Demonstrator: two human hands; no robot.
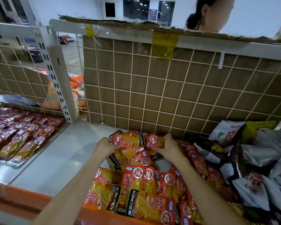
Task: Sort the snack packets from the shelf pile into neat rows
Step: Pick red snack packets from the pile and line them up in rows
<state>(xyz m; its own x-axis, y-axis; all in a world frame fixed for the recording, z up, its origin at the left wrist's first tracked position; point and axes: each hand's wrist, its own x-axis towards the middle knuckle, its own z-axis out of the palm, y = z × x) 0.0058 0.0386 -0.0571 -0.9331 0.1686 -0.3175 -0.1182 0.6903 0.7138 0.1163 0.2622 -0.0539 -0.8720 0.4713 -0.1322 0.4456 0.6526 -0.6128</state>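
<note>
A loose pile of red-and-orange snack packets [136, 185] marked KONCHEW covers the white shelf [58, 153] from its front edge back to the wire grid. My left hand [105, 146] grips the left end of one packet [128, 140] lying at the back of the pile. My right hand [166, 146] grips another red packet [154, 142] just beside it, thumb underneath and fingers curled over its far edge. Both packets sit close to the grid wall.
White and silver snack bags [256, 153] are heaped at the right. The neighbouring shelf at left holds overlapping rows of red packets [18, 133]. A wire grid backed with cardboard [177, 88] closes the rear. A person [208, 13] stands behind it. An orange rail [23, 197] edges the front.
</note>
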